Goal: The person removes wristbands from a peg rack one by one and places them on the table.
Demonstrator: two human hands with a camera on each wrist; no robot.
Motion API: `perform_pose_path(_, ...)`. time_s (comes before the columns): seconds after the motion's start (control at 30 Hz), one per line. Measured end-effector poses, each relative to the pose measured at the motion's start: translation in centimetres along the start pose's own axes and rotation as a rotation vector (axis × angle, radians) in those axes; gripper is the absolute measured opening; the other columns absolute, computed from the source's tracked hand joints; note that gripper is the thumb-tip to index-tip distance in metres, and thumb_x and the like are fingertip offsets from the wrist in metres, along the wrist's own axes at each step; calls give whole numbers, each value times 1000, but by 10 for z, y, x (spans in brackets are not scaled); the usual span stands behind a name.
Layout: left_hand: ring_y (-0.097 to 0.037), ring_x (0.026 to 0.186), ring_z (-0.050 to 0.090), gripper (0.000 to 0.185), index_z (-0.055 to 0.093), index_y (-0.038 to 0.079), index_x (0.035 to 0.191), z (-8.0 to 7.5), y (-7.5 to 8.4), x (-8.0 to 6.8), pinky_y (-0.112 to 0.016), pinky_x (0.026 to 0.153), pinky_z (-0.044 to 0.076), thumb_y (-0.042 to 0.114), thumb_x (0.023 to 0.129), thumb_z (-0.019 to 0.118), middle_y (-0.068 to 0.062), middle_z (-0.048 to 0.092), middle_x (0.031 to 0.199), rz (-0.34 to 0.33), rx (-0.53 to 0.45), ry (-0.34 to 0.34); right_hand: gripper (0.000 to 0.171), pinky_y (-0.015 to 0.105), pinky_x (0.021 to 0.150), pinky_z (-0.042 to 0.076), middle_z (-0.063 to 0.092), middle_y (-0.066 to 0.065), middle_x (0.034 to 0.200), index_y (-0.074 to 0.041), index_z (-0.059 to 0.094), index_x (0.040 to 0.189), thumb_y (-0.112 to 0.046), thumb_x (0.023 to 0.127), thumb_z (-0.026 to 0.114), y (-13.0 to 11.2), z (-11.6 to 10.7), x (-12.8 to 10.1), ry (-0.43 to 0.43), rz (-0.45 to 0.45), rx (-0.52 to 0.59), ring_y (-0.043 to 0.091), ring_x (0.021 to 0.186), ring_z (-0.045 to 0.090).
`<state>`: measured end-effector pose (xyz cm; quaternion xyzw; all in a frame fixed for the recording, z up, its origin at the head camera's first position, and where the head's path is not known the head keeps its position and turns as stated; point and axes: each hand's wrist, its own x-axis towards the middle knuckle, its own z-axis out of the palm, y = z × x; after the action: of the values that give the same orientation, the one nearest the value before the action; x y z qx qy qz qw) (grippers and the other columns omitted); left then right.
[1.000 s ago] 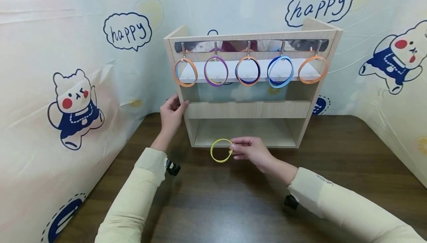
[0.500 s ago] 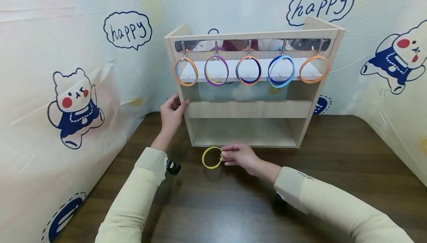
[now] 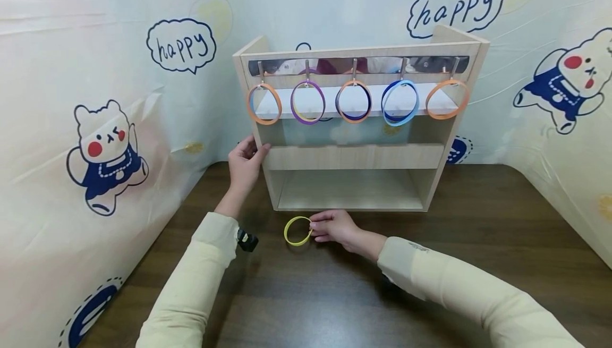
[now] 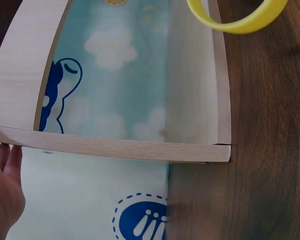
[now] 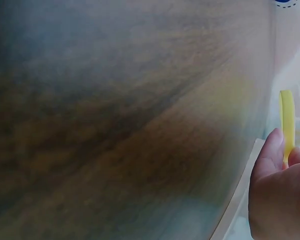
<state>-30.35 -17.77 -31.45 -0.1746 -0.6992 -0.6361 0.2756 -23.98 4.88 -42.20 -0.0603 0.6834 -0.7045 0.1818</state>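
Observation:
My right hand (image 3: 334, 228) pinches the right side of a thin yellow wristband (image 3: 297, 245), low over the table in front of the shelf. In the right wrist view the same wristband (image 5: 287, 115) stands edge-on between thumb and fingers. My left hand (image 3: 245, 164) grips the left side panel of the pale wooden shelf (image 3: 354, 156), its thumb over the front edge. The left wrist view shows the fingertips (image 4: 12, 155) against that panel's outer face. Coloured wristbands hang on a row of metal hooks: orange (image 3: 264, 123), purple (image 3: 307, 122), orange with dark blue (image 3: 353, 120), light blue (image 3: 399, 124), and orange (image 3: 448, 117).
The shelf stands on a dark brown wooden table (image 3: 306, 295). A white board (image 3: 377, 109) lies behind the hanging wristbands. Below is a lower compartment (image 3: 349, 188). A printed cloth (image 3: 95, 45) surrounds the table at the back and sides.
My right hand has moved left and down toward the table with the yellow wristband held in it. The left hand stays at the shelf's side.

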Motion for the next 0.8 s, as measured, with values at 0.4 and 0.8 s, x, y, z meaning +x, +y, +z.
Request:
perform_pose_path(0.4,-40,109,60,35,62,-7,123,1,0,1,-26,82,52,2,90,67,-22,65,118,1,-3,-1,30,35,74,56,64,29,111,15,59,119,2,92,63,3,5,9,39,1,-39,25,88,69)
perform_pose_path(0.8,-29,106,64,35,62,-7,123,-1,-1,1,-26,82,52,3,89,68,-21,65,118,-14,-5,-4,26,36,70,57,68,25,102,13,63,113,2,90,65,14,9,15,48,8,-76,23,80,69)
